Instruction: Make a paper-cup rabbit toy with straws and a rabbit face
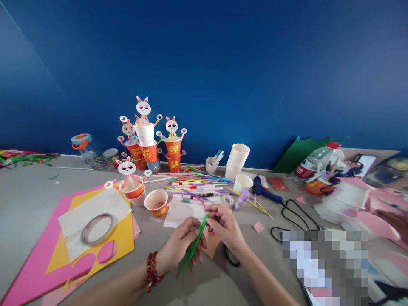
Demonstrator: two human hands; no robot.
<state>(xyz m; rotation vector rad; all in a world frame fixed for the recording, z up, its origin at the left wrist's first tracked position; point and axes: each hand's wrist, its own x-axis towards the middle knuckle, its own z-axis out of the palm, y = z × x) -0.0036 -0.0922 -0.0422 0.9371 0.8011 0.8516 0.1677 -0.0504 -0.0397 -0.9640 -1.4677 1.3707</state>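
My left hand point(188, 240), with a red bead bracelet point(153, 272) at its wrist, is closed round a bundle of green pipe cleaners point(191, 250). The bundle slants, its upper end towards the right. At that upper end my right hand point(223, 223) pinches the green tips between thumb and fingers. A pink pipe cleaner point(200, 199) reaches up and left from beside the right fingertips; whether it is held, I cannot tell. Under the hands lies a brown paper piece point(213, 250). An orange paper cup point(156, 203) stands beyond the left hand.
Paper cups with rabbit figures point(143, 134) stand stacked at the back left. Coloured paper sheets point(124, 238) and a tape roll point(97, 229) lie left. Markers point(197, 187) spread across the middle. A blue glue gun point(266, 191) with a black cord and white cups point(237, 161) are right.
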